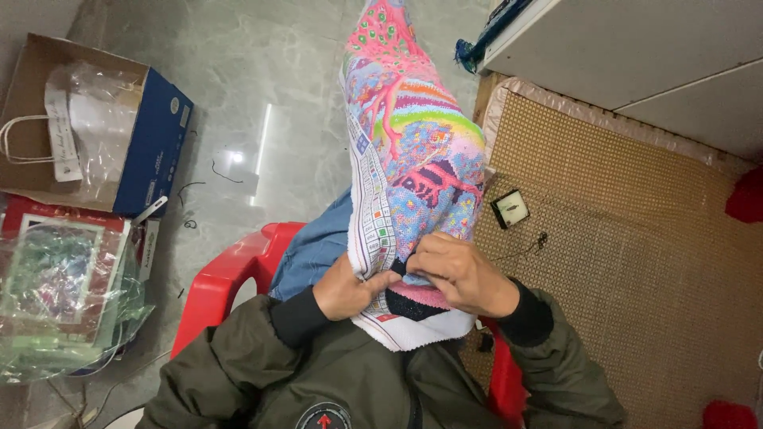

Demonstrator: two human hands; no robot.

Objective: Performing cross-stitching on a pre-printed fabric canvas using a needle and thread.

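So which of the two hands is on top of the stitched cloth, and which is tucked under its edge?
The right hand lies on top of the colourful cross-stitch cloth, fingers curled on the dark patch. The left hand grips the white edge from beneath.

Two hands (405,282), one embroidery cloth (413,151)

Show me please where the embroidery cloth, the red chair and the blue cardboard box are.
embroidery cloth (413,151), head view, on its colourful stitched middle.
red chair (218,286), head view, on its left armrest.
blue cardboard box (155,151), head view, on its blue side wall.
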